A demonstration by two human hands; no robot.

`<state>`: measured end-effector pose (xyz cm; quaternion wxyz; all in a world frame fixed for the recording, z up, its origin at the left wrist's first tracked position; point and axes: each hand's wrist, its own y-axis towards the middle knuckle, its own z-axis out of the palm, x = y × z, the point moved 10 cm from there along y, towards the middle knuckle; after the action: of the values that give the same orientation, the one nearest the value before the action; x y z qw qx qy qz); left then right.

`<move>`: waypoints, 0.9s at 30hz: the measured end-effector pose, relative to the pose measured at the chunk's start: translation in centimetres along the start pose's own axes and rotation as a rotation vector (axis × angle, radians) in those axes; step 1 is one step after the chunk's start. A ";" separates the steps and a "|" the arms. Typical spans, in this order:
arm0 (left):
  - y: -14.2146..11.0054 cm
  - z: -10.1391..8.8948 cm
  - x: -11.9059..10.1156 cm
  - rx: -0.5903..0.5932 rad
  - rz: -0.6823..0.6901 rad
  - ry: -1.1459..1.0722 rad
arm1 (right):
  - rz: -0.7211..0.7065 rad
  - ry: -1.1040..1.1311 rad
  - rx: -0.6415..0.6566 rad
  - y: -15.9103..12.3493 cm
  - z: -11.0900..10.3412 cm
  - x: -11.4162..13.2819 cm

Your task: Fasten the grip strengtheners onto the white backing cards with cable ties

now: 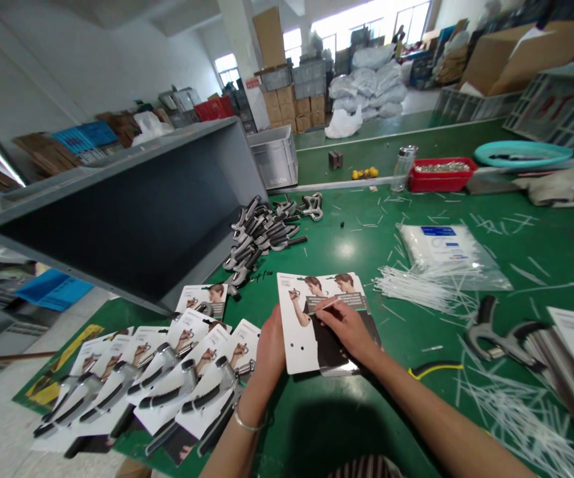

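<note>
My left hand grips the left edge of a small stack of printed backing cards; its fingers are hidden behind them. The front card shows pictures of a person and two small holes near its lower left. Over the card's upper middle, my right hand pinches a thin white strip, which looks like a cable tie. To the left lie several carded hand grips, grey and black with springs, overlapping in a row. Behind the cards is a heap of loose hand grips.
A big grey crate lies on its side at the left. On the right are white cable ties, a plastic bag, yellow-handled cutters, another hand grip and a card stack. A red tray stands farther back.
</note>
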<state>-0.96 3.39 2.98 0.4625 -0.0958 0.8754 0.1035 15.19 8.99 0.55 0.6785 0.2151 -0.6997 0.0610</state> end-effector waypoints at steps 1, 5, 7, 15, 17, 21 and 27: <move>-0.3 0.1 0.2 0.024 -0.020 -0.011 | -0.037 -0.035 0.007 0.0 0.1 0.5; -1.3 0.5 0.7 0.107 -0.034 -0.082 | -0.123 -0.109 0.027 0.0 0.5 1.9; -1.4 0.4 0.9 0.115 -0.048 -0.051 | -0.122 -0.106 0.049 0.1 0.7 2.0; -3.2 0.5 -0.5 0.355 -0.016 0.000 | 0.016 0.018 0.073 -0.1 0.7 -0.1; -4.1 0.6 -1.6 0.447 0.052 -0.079 | 0.004 0.011 0.065 -0.2 0.7 0.0; -5.4 0.8 -2.3 0.568 0.092 -0.052 | -0.005 0.003 0.068 -0.2 0.7 0.3; -5.6 1.3 -4.1 0.525 0.269 0.052 | -0.001 0.044 0.059 -0.2 0.5 0.8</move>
<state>3.76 -1.32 5.12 0.4310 0.1414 0.8886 -0.0688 14.80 8.44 1.24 0.6870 0.2341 -0.6825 0.0861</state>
